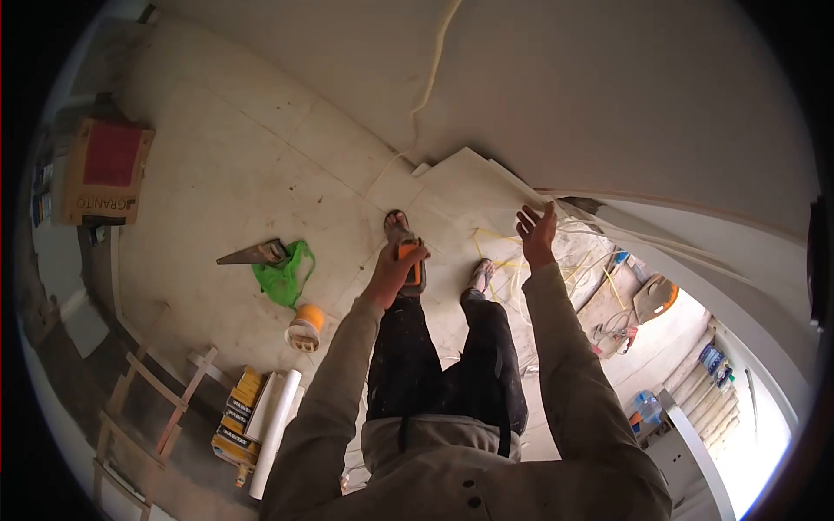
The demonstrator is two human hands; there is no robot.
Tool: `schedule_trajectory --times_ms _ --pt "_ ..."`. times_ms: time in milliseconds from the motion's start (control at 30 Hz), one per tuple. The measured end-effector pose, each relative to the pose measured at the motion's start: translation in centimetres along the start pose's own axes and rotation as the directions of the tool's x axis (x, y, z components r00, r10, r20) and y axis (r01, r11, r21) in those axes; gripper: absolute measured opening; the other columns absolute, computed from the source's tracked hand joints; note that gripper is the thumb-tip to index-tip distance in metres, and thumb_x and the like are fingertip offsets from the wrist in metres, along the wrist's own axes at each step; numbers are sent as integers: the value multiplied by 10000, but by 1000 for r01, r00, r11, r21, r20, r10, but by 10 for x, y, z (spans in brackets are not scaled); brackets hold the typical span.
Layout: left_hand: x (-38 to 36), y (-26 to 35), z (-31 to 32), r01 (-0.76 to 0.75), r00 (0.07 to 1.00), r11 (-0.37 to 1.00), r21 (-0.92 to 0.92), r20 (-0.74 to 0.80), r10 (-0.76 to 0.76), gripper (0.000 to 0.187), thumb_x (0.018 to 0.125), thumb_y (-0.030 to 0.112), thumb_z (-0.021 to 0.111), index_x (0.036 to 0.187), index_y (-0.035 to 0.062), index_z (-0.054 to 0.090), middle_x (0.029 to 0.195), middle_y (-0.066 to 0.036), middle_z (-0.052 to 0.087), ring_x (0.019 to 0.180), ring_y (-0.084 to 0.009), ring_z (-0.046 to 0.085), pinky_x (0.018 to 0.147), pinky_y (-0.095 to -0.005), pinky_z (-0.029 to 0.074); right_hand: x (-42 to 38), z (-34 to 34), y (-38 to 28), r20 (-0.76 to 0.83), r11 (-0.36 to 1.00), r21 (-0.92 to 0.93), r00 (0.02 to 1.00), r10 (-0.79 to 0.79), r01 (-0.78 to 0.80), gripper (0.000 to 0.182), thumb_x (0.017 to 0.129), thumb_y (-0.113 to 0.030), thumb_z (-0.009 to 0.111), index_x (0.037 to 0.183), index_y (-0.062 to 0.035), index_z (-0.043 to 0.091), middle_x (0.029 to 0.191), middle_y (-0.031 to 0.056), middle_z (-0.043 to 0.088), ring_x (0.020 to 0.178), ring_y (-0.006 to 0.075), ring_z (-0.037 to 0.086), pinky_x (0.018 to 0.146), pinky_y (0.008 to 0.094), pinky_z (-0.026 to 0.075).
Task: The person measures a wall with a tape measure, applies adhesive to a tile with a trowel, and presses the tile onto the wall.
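Note:
My left hand (391,273) is wrapped round an orange and dark handheld device (412,263), held above my left foot; its exact kind does not show. My right hand (538,233) is raised at the right with its fingers apart and nothing in it. Below and beside that hand are loose pale cables (573,260) on the floor. A flat white board (473,174) lies against the foot of the wall, ahead of my feet.
On the floor at left are a handsaw (256,253), a green plastic bag (291,276) and an orange and white bucket (304,328). Farther out stand a cardboard box (102,172), yellow packages (236,417), a white roll (276,434) and wooden frames (161,395). A cable (427,82) hangs along the wall.

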State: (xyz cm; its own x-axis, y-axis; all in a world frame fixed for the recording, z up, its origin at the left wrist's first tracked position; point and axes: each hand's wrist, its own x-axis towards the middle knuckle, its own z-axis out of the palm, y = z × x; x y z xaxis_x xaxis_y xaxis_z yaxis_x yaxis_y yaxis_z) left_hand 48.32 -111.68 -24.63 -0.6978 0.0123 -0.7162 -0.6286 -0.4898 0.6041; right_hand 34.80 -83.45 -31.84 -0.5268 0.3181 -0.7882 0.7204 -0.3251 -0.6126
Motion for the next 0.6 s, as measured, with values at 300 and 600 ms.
schedule_trajectory --times_ms 300,600 --pt "109 48 3 81 990 996 -47 -109 -86 206 815 243 697 877 56 639 778 -31 619 703 -112 577 601 -277 462 25 -10 25 -10 975 199 995 -95 95 368 934 -502 482 1108 -186 409 942 82 585 844 224 570 750 371 450" --pt "132 30 28 129 981 992 1 -145 -127 214 846 249 680 923 68 595 748 -29 571 738 -135 576 623 -282 480 -5 -17 60 -40 967 203 988 -152 157 287 908 -353 439 1050 -103 448 805 118 574 667 198 553 664 350 474"
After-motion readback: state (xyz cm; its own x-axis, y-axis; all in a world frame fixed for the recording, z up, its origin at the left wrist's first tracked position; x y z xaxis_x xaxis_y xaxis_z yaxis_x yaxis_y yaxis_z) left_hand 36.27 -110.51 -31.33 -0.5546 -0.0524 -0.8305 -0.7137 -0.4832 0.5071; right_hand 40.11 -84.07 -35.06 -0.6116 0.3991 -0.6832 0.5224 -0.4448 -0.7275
